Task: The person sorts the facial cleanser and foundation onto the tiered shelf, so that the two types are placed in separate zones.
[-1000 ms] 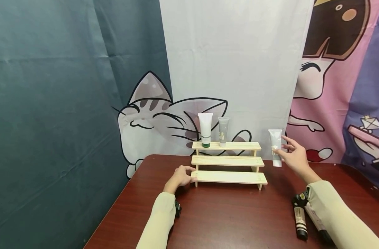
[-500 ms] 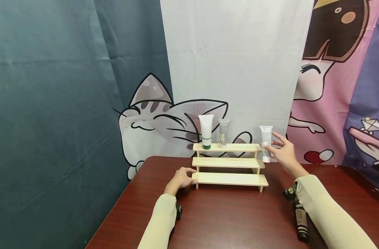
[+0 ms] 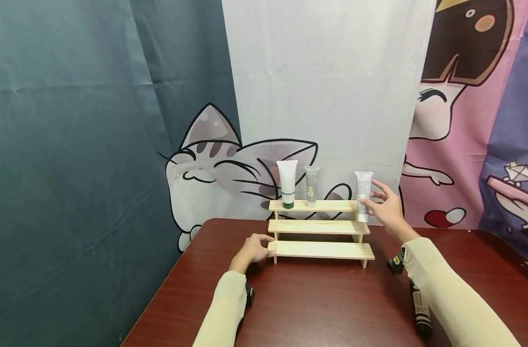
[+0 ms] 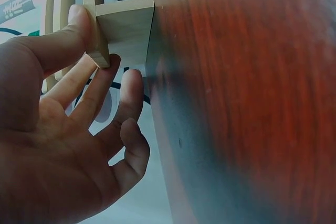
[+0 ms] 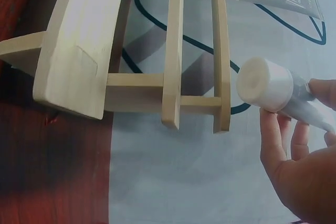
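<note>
My right hand (image 3: 387, 212) pinches a clear tube with a white cap (image 3: 363, 197), cap down, at the right end of a wooden three-tier stand (image 3: 320, 249). In the right wrist view the cap (image 5: 260, 82) is apart from the top tier's edge. On the lowest tier's left end rests my left hand (image 3: 253, 248); the left wrist view shows its thumb and fingers (image 4: 79, 22) gripping the board's end. The top tier bears a white tube with a green cap (image 3: 287, 183) and a grey translucent tube (image 3: 311, 185), both upright.
The stand is on a dark red table (image 3: 324, 299). A black marker-like tube (image 3: 421, 311) lies by my right sleeve, which partly covers it. Behind the table hangs a printed cloth (image 3: 333, 86) with a cartoon cat.
My right hand has carried the clear tube leftward and slightly up, from right of the stand to the top tier's right end. My left hand keeps its grip on the lowest tier.
</note>
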